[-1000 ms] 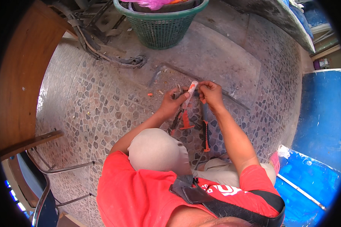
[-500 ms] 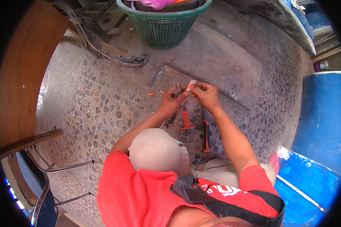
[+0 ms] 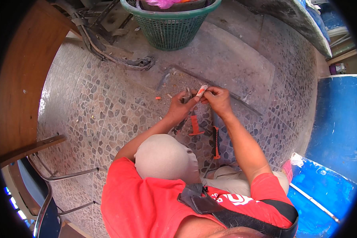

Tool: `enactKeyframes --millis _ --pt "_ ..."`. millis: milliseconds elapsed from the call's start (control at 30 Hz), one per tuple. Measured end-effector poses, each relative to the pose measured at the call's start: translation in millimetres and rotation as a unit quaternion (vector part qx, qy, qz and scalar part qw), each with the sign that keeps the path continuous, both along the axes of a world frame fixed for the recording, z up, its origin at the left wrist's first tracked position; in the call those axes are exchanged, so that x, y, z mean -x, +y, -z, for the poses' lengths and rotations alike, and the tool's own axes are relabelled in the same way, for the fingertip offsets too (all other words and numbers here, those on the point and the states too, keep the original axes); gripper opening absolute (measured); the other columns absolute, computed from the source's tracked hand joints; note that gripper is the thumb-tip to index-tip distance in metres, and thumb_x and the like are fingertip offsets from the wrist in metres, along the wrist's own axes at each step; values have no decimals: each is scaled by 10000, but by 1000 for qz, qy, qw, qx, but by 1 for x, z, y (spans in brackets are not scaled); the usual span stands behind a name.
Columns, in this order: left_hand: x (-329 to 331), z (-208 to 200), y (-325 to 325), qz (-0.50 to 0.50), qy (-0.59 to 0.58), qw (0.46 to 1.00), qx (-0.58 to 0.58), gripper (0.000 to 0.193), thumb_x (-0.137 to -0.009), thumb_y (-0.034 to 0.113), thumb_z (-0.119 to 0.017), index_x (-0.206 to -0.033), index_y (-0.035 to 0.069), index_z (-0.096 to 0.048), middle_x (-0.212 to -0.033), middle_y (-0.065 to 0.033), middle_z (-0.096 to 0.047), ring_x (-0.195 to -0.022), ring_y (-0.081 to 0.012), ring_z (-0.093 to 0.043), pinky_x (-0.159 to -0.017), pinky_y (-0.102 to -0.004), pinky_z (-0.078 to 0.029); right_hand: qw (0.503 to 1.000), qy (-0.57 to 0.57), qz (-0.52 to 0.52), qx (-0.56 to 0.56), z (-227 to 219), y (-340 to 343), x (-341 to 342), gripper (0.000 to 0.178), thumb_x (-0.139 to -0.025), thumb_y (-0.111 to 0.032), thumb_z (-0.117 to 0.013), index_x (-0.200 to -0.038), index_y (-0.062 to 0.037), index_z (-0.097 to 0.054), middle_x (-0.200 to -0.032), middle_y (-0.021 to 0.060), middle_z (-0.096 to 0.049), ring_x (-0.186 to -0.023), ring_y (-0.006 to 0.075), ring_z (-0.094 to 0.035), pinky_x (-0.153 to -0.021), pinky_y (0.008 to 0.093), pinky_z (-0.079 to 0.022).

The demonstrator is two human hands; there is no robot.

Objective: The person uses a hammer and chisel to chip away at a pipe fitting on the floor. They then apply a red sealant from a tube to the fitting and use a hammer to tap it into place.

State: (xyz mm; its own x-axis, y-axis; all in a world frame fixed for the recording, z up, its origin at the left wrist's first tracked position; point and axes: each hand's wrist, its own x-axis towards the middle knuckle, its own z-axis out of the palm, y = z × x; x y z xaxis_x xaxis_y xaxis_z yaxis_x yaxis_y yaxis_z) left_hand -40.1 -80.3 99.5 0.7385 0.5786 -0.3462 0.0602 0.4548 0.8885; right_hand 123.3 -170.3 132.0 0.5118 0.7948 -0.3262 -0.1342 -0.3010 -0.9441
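Note:
My left hand [image 3: 180, 106] is closed around grey metal pliers [image 3: 187, 93], whose dark handles show below the palm. Its thumb and fingertips also meet the lower end of a short orange-and-white piece [image 3: 202, 91]. Thumb and fingers of my right hand [image 3: 219, 102] pinch that piece from the other side, its whitish end pointing up. Below the hands, a chisel with an orange guarded grip [image 3: 195, 125] lies on the floor, its blade partly hidden. Beside it rests a hammer with a black-and-orange handle [image 3: 215, 143]; its head is hidden by my right hand.
Beyond the hands, a shallow recess with a straight edge [image 3: 242, 102] holds dust and crumbs. An orange scrap [image 3: 158, 98] lies left of it. A green basket [image 3: 166, 33] stands at the back, near bundled cables [image 3: 127, 62]. Blue panels [image 3: 337, 115] are right; chair legs [image 3: 73, 175] left.
The orange-and-white piece has shifted slightly right and turned between my fingers, showing more of its white side. Both hands stay nearly in place.

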Motion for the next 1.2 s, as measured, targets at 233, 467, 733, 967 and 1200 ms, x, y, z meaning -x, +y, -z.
enactKeyframes --millis 233,467,733,967,1200 --pt "-1 -10 1 -19 -2 999 27 321 -942 227 -746 -1178 32 -649 -961 -38 -691 -792 -111 -648 -666 -265 -535 1000 28 -4 -2 -8 2 4 210 -893 -147 -734 -942 57 -749 -829 64 -736 -737 112 -685 -664 256 -567" --pt "0 9 1 6 9 1000 13 329 -940 246 -748 -1178 39 -657 -932 -32 -693 -760 -88 -630 -619 -251 -499 1000 13 2 15 -8 2 4 204 -880 -136 -732 -941 57 -755 -831 66 -740 -725 108 -682 -650 254 -563" --pt "-1 9 -1 -8 2 1000 17 322 -939 249 -747 -1178 50 -663 -902 -18 -681 -714 -67 -589 -581 -243 -460 1000 2 4 17 -10 2 5 194 -873 -112 -725 -946 65 -754 -828 85 -743 -735 121 -698 -645 260 -577" --pt "0 4 -3 -8 -3 1000 25 313 -940 255 -746 -1158 45 -668 -943 -36 -690 -755 -88 -625 -621 -246 -501 1000 8 -6 -10 8 -2 2 218 -903 -122 -720 -1005 69 -737 -870 96 -747 -764 133 -710 -669 268 -590" --pt "-1 -15 0 -27 5 999 29 284 -949 214 -735 -1153 30 -662 -912 -17 -684 -746 -81 -594 -662 -259 -494 999 12 -45 -13 -3 3 6 174 -913 -128 -706 -952 40 -730 -864 82 -729 -754 135 -696 -658 275 -576"
